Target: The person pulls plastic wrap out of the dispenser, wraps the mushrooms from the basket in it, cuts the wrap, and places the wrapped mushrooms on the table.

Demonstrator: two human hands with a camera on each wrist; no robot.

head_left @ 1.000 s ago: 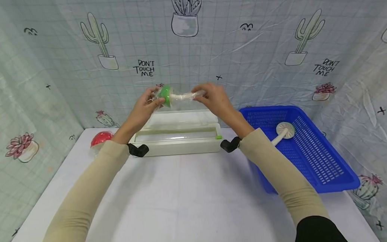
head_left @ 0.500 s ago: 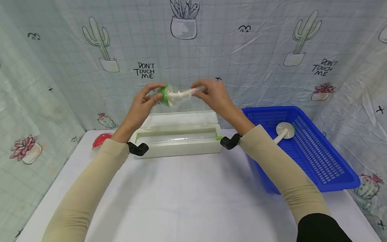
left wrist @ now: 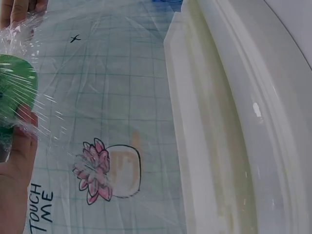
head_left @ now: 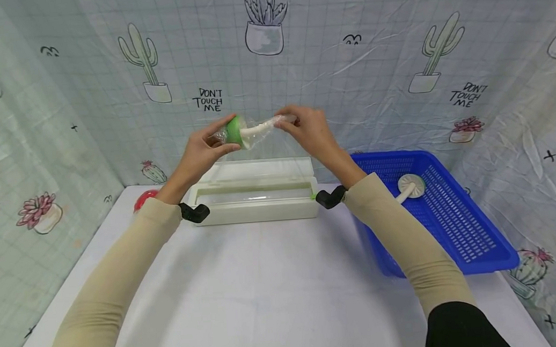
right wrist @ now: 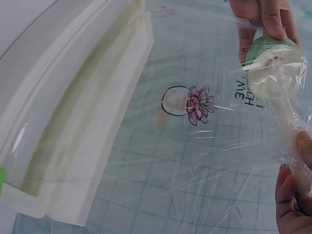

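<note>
A toy mushroom (head_left: 234, 132) with a green cap and white stem, wrapped in clear cling film, is held up above the table. My left hand (head_left: 200, 151) grips the cap between thumb and fingers. The stem's far end is pinched by my right hand (head_left: 311, 132). In the left wrist view the green cap (left wrist: 17, 80) shows film creases across it. The right wrist view shows the pale underside (right wrist: 275, 80) and film pulled along the stem. Below both hands lies a white cling film dispenser (head_left: 256, 211), its lid raised and its film roll visible.
At right stands a blue plastic basket (head_left: 461, 236) holding another white-stemmed mushroom (head_left: 411, 187). A red rounded object (head_left: 145, 198) sits on the white table (head_left: 263, 303) at left, partly behind my left forearm. A cactus-printed sheet (head_left: 329, 73) hangs behind.
Both hands have risen slightly with the mushroom. The stem now tilts up toward the right, and my left hand's fingers have shifted on the cap. My right hand keeps its pinch.
</note>
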